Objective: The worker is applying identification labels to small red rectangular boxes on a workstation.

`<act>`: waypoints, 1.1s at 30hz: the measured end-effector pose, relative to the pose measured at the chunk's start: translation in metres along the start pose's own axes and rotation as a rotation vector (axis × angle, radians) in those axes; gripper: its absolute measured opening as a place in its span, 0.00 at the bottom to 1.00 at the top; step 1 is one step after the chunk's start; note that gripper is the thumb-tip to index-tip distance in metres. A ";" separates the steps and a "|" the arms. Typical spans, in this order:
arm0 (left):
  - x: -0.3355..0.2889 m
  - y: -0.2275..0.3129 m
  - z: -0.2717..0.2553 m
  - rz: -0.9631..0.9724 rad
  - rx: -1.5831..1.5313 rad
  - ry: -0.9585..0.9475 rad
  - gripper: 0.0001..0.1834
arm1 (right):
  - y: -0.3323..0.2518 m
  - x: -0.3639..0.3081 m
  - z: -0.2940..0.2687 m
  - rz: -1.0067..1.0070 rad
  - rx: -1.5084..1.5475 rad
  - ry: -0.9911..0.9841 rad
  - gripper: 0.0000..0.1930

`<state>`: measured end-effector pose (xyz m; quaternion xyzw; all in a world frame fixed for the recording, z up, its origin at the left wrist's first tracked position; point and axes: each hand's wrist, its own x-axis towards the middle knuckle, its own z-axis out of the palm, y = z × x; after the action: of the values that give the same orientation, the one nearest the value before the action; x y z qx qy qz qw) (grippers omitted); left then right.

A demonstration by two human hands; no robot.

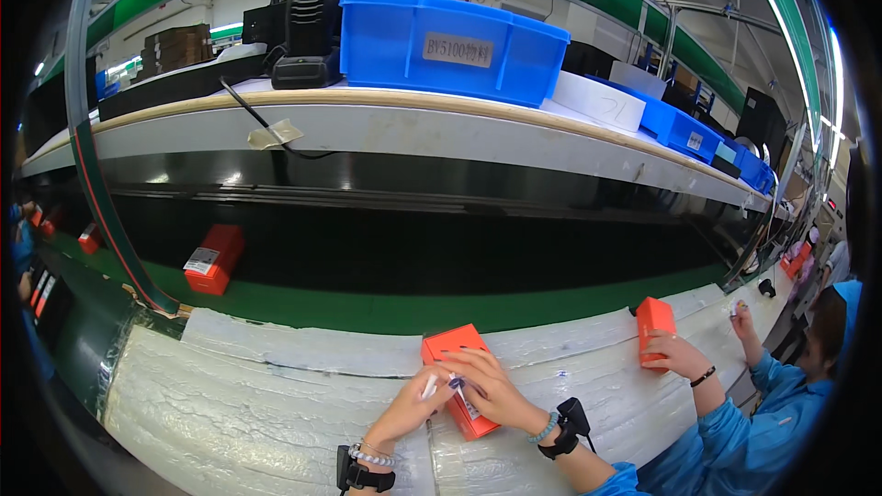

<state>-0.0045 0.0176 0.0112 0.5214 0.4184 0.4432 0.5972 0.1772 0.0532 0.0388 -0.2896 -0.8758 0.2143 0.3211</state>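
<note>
An orange-red box [448,343] lies at a slant on the wrapped worktop in front of me. My left hand [413,404] is closed at its left edge, with a small white strip [429,388] showing between the fingers; its exact kind is too small to make out. Across the box reaches my right hand [496,393], its fingers over the top face and holding it. A small dark spot shows where the two hands meet. Beneath the right hand, a white label [470,407] on the box is partly covered.
Beyond the worktop [266,395] runs a green conveyor belt [322,308] with another orange-red box [215,259] on it. A shelf above bears a blue bin [450,50] and a two-way radio [310,23]. At right, a co-worker in blue [735,436] handles an orange-red box [655,331].
</note>
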 end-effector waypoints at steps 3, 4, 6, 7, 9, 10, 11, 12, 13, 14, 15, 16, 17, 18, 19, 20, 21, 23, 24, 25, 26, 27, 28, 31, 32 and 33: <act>-0.002 0.006 0.000 -0.057 -0.270 0.059 0.08 | -0.009 0.006 0.000 0.014 0.118 0.033 0.23; -0.003 0.010 0.001 -0.071 -0.410 0.104 0.06 | -0.009 0.007 -0.001 0.033 0.166 0.033 0.23; -0.002 0.029 0.015 -0.053 -0.598 0.232 0.07 | -0.007 0.005 -0.004 0.035 0.211 0.042 0.20; -0.001 0.034 0.020 -0.027 -0.785 0.365 0.08 | -0.005 0.003 -0.007 0.032 0.255 0.048 0.18; 0.000 0.015 -0.002 0.029 -0.811 0.275 0.09 | -0.001 0.000 -0.021 0.043 0.400 0.066 0.16; 0.000 0.011 -0.010 0.088 -0.841 0.181 0.11 | 0.001 0.000 -0.029 0.055 0.537 0.083 0.13; -0.001 0.011 -0.011 0.070 -0.724 0.326 0.10 | -0.004 0.001 -0.037 0.092 0.783 0.156 0.10; -0.001 0.011 -0.010 0.063 -0.726 0.321 0.10 | 0.000 -0.003 -0.045 0.099 0.781 0.160 0.10; 0.001 0.009 -0.010 0.094 -0.627 0.424 0.09 | 0.009 -0.007 -0.053 0.145 0.908 0.190 0.09; 0.002 0.008 -0.010 0.125 -0.526 0.524 0.09 | 0.016 -0.011 -0.058 0.191 1.035 0.221 0.09; 0.001 0.007 -0.014 0.111 -0.468 0.443 0.08 | 0.020 -0.013 -0.059 0.214 0.906 0.231 0.14; 0.000 0.008 -0.013 0.105 -0.468 0.440 0.08 | 0.020 -0.014 -0.060 0.220 0.907 0.234 0.14; -0.003 0.012 -0.012 0.028 -0.358 0.342 0.08 | 0.016 -0.013 -0.063 0.302 0.797 0.110 0.18; -0.005 0.014 -0.011 -0.048 -0.248 0.243 0.08 | 0.014 -0.012 -0.063 0.381 0.685 -0.014 0.22; -0.006 0.015 -0.010 -0.052 -0.248 0.240 0.08 | 0.016 -0.012 -0.060 0.362 0.676 -0.083 0.28; -0.006 0.016 -0.008 -0.081 -0.125 0.135 0.08 | 0.014 -0.010 -0.056 0.366 0.677 -0.081 0.28; -0.006 0.017 -0.006 -0.109 -0.002 0.029 0.08 | 0.012 -0.008 -0.053 0.364 0.570 -0.127 0.28; -0.007 0.017 -0.002 -0.148 0.067 -0.052 0.09 | 0.011 -0.005 -0.046 0.353 0.410 -0.172 0.29; -0.008 0.016 -0.002 -0.185 0.136 -0.127 0.10 | 0.011 -0.005 -0.043 0.355 0.412 -0.172 0.29; -0.006 0.011 -0.002 -0.222 0.157 -0.163 0.11 | 0.011 -0.005 -0.041 0.358 0.383 -0.176 0.28; -0.007 0.013 -0.001 -0.223 0.157 -0.162 0.11 | 0.011 -0.005 -0.039 0.360 0.354 -0.181 0.28; -0.007 0.019 0.003 -0.278 0.232 -0.179 0.12 | 0.010 -0.005 -0.037 0.363 0.354 -0.181 0.28; -0.007 0.023 0.006 -0.333 0.307 -0.197 0.12 | 0.010 -0.005 -0.036 0.363 0.319 -0.166 0.27; -0.006 0.019 0.009 -0.316 0.315 -0.190 0.13 | 0.005 -0.004 -0.034 0.379 0.278 -0.152 0.27; -0.006 0.018 0.008 -0.317 0.314 -0.189 0.13 | 0.003 -0.004 -0.034 0.395 0.272 -0.153 0.26; -0.005 0.017 0.008 -0.332 0.330 -0.189 0.13 | 0.002 -0.004 -0.034 0.396 0.272 -0.154 0.26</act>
<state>0.0006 0.0117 0.0294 0.5753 0.5072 0.2139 0.6051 0.2037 0.0587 0.0595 -0.3923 -0.7871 0.4103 0.2414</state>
